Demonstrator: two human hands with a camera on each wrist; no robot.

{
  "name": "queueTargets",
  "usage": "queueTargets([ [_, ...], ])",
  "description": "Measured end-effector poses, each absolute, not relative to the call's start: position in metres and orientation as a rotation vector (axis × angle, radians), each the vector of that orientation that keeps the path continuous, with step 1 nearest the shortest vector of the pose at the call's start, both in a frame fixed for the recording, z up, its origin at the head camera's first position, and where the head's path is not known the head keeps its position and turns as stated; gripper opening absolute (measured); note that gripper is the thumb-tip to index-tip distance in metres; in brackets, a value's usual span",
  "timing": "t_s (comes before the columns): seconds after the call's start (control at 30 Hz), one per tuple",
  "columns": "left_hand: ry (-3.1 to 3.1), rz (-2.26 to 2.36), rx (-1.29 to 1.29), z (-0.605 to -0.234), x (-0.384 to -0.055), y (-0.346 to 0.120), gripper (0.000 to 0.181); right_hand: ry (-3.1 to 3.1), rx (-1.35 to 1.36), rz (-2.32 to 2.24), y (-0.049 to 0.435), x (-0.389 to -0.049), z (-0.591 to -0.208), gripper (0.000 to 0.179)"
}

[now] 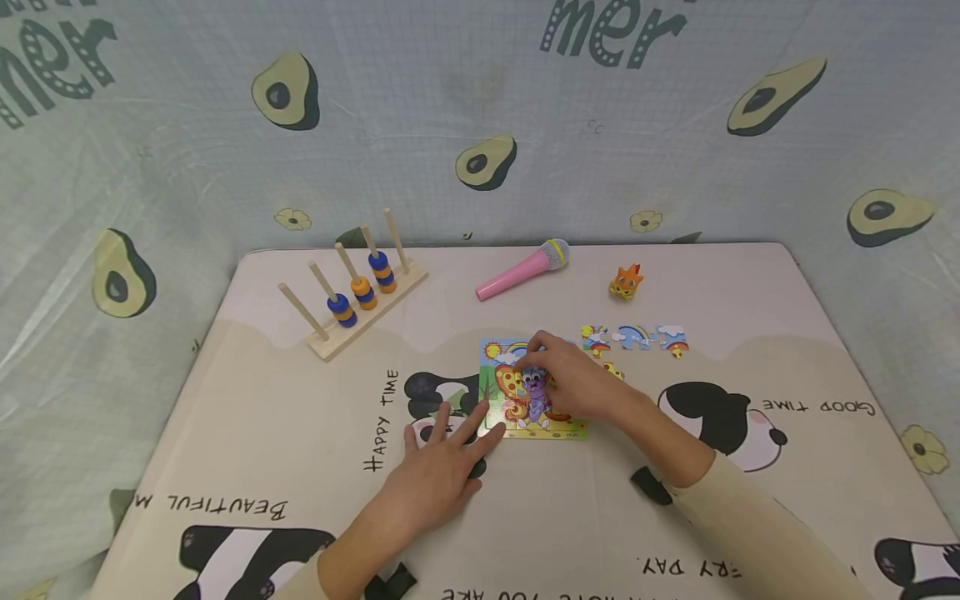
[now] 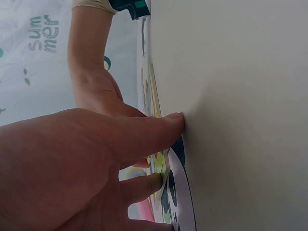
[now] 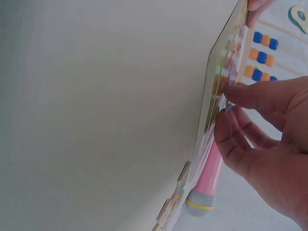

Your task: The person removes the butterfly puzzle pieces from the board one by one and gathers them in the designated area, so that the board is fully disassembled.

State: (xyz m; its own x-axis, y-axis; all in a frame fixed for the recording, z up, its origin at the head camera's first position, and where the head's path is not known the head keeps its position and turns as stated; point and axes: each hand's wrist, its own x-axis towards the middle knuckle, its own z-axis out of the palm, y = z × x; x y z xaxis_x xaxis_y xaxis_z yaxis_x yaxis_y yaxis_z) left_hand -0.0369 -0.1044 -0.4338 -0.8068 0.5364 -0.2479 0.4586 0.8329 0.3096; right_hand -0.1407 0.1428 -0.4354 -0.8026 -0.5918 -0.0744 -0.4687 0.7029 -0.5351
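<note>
A jigsaw puzzle with a purple butterfly, a sun and a rainbow lies on the table. My left hand rests with fingers spread at its lower left, fingertips on the board's edge. Over the upper right of the picture is my right hand. In the right wrist view, its thumb and fingertips pinch a small puzzle piece at the board's surface; the piece is mostly hidden. Several loose puzzle pieces lie right of the board, some partly behind the right hand.
At the back left stands a wooden peg rack with blue and orange rings. A pink toy microphone lies behind the puzzle, and a small orange and yellow toy sits at the back right. The tablecloth has printed dogs and lettering.
</note>
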Motion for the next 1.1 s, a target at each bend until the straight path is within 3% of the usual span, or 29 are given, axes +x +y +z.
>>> queueTargets([
  [0.27, 2.732, 0.36, 0.806, -0.452, -0.039, -0.109, 0.074, 2.623, -0.828, -0.745, 0.143, -0.141, -0.432, 0.054],
  [0.53, 2.699, 0.351, 0.765, -0.431, -0.035, -0.105, 0.068, 2.606, -0.822, -0.732, 0.143, -0.141, -0.43, 0.054],
  [1.1, 2.677, 0.377, 0.737, -0.429, -0.036, -0.104, 0.067, 2.645, -0.778, -0.66, 0.134, -0.137, -0.425, 0.054],
])
